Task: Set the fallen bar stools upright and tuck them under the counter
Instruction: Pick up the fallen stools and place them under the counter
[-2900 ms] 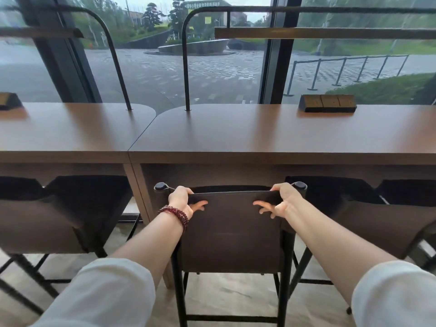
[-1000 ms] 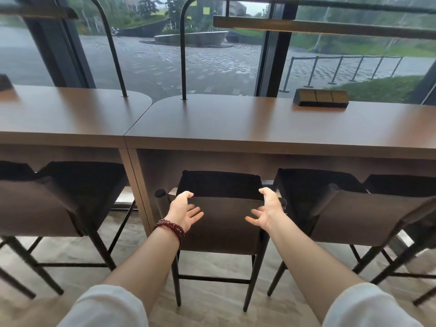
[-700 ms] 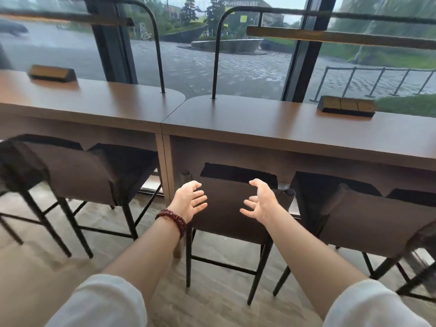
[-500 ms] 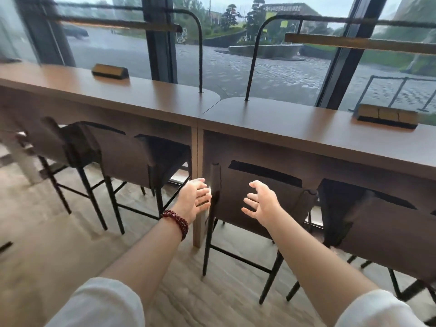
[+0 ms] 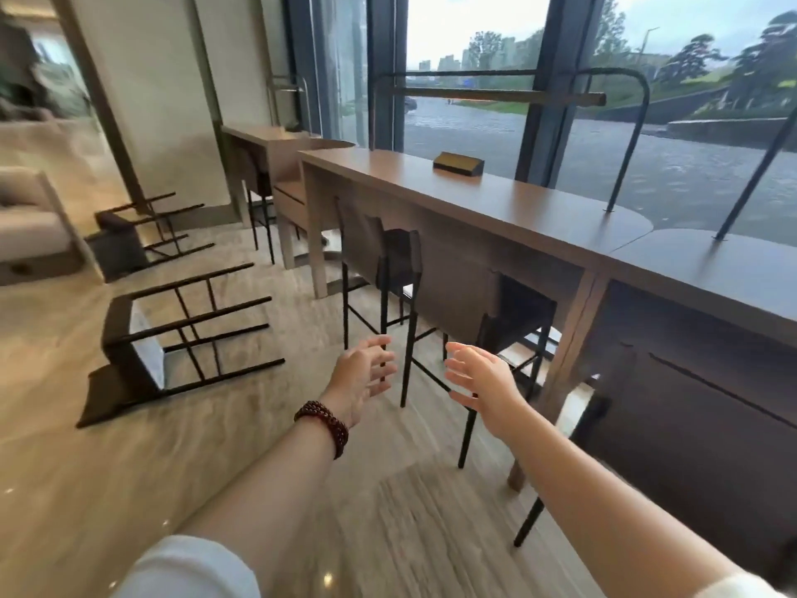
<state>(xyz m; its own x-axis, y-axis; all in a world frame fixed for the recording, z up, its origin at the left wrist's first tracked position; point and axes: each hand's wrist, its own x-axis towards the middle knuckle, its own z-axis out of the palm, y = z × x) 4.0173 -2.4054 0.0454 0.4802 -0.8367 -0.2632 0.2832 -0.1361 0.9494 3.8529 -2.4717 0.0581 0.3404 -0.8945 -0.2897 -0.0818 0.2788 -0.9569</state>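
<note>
Evidently, the left hand [image 5: 362,377] and right hand [image 5: 483,381] were held open and empty, and the nearer fallen stool [image 5: 172,343] could be skidded across the floor [image 5: 86,489] if raised one-sidedly.

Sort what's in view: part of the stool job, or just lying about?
Job: near fallen stool and far fallen stool, both on their sides; counter; left hand and right hand, both empty.
Lying about: small box on the counter; pale seat at far left; upright stools already at the counter.
</note>
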